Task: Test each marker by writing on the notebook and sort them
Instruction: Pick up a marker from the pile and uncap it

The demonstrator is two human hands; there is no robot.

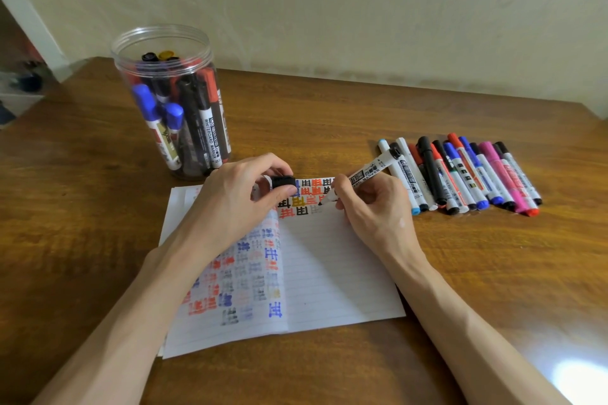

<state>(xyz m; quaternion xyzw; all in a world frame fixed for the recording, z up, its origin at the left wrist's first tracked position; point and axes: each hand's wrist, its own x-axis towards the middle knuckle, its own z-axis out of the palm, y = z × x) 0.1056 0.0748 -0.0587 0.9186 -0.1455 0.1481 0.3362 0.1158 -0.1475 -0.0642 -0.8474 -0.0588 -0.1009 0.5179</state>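
Head view — close, down onto notebook

Wooden table, cream wall.

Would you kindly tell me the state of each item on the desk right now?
marker: uncapped, held in the right hand, tip on the page.
cap: off, pinched in the left hand.
notebook: open, flat on the table.
jar: upright, lidless, partly full.
row of markers: capped, lying side by side.
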